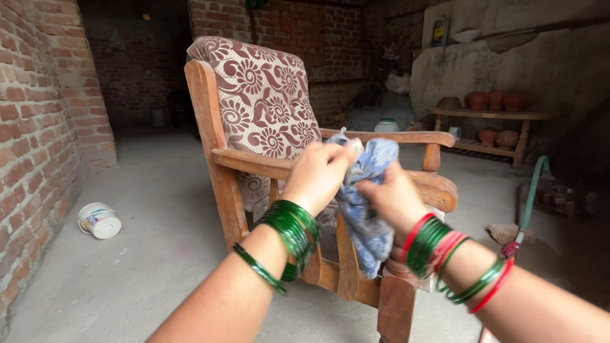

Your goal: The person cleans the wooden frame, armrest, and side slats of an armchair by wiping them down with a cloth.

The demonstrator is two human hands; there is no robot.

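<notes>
Two forearms stacked with green and red bangles reach out from the bottom edge of the head view, both hands closed on a blue patterned cloth [365, 203] held in front of a wooden armchair [254, 165]. At the cloth's upper edge the left hand [318, 174] has its fingers curled and pinching a bunched fold, knuckles toward the camera and wrist slightly raised; the right hand [394, 198] grips the same bundle from the other side, a little lower, fingers wrapped into the fabric so that their tips are hidden. Between the two grips the cloth is crumpled, and a loose tail hangs down over the chair's near front rail, close to the right armrest. It looks light, soft and limp, likely to fold and sag wherever it is not held, so gathered edges or a bunched handful seem the surest places to take hold; nothing about it appears slippery or fragile. Behind the hands, a maroon and cream floral cushion [267, 95] covers the chair's back. On the bare concrete floor at the left, beside the brick wall [32, 140], a small white bucket [99, 220] lies on its side. Clay pots [492, 100] sit on a shelf at the far right, and a green hose [532, 190] curves down nearby.
</notes>
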